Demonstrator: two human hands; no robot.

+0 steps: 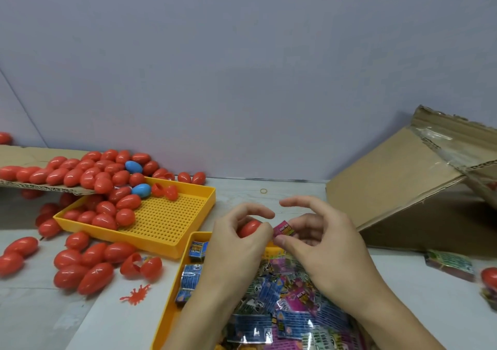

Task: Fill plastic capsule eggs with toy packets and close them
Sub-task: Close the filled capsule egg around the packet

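Head view, items on bench (pixel 295 191):

1. Left hand (pixel 236 245), fingers curled round one red capsule egg (pixel 248 228), held above the far end of the near tray.
2. Right hand (pixel 320 239), thumb and finger pinching a pink toy packet (pixel 283 229) just beside the egg; whether packet and egg touch cannot be told. Remaining fingers arched apart above it.
3. Near yellow tray (pixel 172 314) at the bench's near edge, heaped with blue, pink and green packets (pixel 285 306); both forearms cross over it and hide much of the heap.
4. Second yellow tray (pixel 172 218), perforated floor, toward the left; red eggs piled in its left half, one blue egg (pixel 141 190) and an opened red shell (pixel 164 191) at its far side.
5. Cardboard sheet (pixel 40 185) overhanging that tray's far-left corner, loaded with red eggs and another blue egg (pixel 133 166).
6. Loose red eggs (pixel 80 266) on the bench at left (one lying open (pixel 141 266)); a red splat-shaped toy (pixel 135 294) near them.
7. Tilted cardboard box (pixel 408 188) at the right edge; a green packet (pixel 449 265) beside it.
8. Rubber band (pixel 264 190) near the far edge.
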